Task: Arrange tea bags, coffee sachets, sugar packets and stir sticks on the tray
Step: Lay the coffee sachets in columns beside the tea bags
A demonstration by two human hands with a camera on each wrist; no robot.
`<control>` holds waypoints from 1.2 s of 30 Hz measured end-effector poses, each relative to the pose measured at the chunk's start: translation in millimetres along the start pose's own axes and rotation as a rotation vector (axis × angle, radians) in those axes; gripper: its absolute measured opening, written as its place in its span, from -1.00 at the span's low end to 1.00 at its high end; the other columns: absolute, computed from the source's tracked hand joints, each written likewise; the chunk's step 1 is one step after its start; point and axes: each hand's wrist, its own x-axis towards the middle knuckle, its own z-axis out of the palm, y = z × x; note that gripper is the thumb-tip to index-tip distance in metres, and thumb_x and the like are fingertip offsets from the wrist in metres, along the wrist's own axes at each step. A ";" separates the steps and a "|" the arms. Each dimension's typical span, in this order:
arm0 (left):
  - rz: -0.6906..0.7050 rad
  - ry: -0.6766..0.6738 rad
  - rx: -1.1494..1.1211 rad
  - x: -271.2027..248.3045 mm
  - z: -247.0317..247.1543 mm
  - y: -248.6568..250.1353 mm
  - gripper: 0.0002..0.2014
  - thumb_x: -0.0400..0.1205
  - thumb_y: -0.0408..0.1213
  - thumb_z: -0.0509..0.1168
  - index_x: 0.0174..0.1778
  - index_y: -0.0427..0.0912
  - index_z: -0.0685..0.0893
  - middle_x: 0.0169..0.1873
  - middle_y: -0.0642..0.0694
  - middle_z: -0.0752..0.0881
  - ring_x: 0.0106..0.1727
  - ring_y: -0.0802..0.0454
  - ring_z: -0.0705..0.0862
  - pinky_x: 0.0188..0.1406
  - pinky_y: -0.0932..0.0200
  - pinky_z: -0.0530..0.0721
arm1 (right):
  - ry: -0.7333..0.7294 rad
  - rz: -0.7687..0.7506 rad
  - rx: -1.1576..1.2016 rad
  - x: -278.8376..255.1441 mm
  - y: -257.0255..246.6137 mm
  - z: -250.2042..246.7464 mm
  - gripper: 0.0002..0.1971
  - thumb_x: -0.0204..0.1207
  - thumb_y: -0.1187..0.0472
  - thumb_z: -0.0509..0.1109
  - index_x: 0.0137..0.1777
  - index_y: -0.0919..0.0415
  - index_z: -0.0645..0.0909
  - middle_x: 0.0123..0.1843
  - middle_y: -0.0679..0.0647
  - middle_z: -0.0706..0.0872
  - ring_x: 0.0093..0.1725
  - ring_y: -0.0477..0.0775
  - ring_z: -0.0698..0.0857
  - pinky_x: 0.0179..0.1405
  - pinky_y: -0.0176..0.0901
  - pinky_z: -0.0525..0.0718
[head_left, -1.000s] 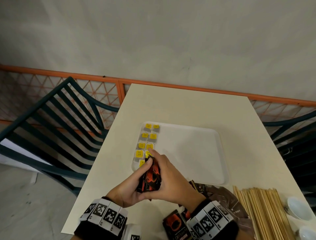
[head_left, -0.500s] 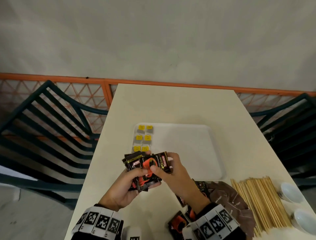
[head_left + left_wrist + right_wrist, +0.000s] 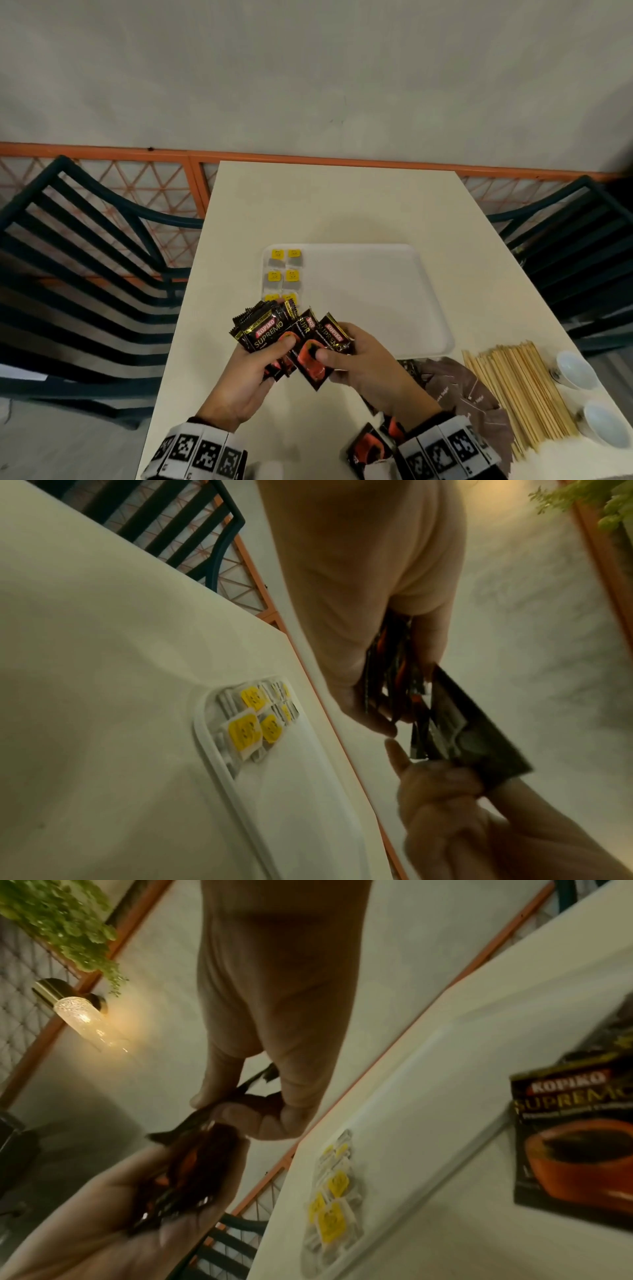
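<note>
- left hand (image 3: 245,371) grips a fan of black-and-orange foil coffee sachets (image 3: 270,334) at lower centre; right hand (image 3: 363,359) pinches one sachet
- best slide that one off, others clamped
- mid-frame: white rectangular plastic tray (image 3: 435,337) holds only yellow-tagged tea bags (image 3: 286,265), far-left corner

Black-and-orange coffee sachets (image 3: 291,339), yellow-tagged tea bags (image 3: 286,265), white tray (image 3: 370,294), cream table (image 3: 335,202)
</note>
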 end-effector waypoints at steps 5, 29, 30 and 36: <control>0.043 -0.065 -0.004 4.8 17.8 -8.1 -0.04 -0.11 0.00 0.72 0.25 -0.13 0.58 -0.02 -0.15 0.82 0.01 -0.05 0.79 -0.22 0.18 0.75 | 0.023 -0.002 0.140 8.4 6.2 -7.3 -0.74 0.33 0.27 0.50 0.04 0.16 0.68 -0.08 0.05 0.78 -0.08 -0.02 0.73 -0.09 -0.22 0.67; 0.004 0.182 0.103 27.6 107.3 -54.0 -0.65 0.52 -0.16 0.28 0.22 -0.13 0.65 0.08 -0.16 0.79 0.13 -0.08 0.75 0.08 0.01 0.71 | -0.157 0.042 -0.181 19.4 -24.4 -116.0 -0.66 0.49 0.27 0.45 0.25 0.20 0.54 0.15 0.11 0.75 0.09 0.01 0.77 -0.02 -0.16 0.76; -0.017 0.181 0.055 27.5 107.3 -53.0 -0.70 0.58 -0.16 0.23 0.20 -0.12 0.66 0.09 -0.17 0.79 0.13 -0.08 0.75 0.07 0.03 0.68 | -0.137 0.051 -0.133 20.2 -23.3 -117.5 -0.67 0.49 0.31 0.44 0.24 0.23 0.54 0.14 0.14 0.75 0.06 0.03 0.78 -0.14 -0.20 0.76; -0.029 0.253 0.093 26.2 103.0 -59.3 -0.70 0.60 -0.41 0.23 0.22 -0.10 0.64 0.00 -0.12 0.82 -0.01 -0.04 0.80 -0.33 0.20 0.73 | -0.150 0.089 0.049 34.8 -18.7 -124.2 -0.71 0.49 0.37 0.40 0.22 0.27 0.59 0.14 0.20 0.77 0.12 0.15 0.77 -0.07 -0.10 0.75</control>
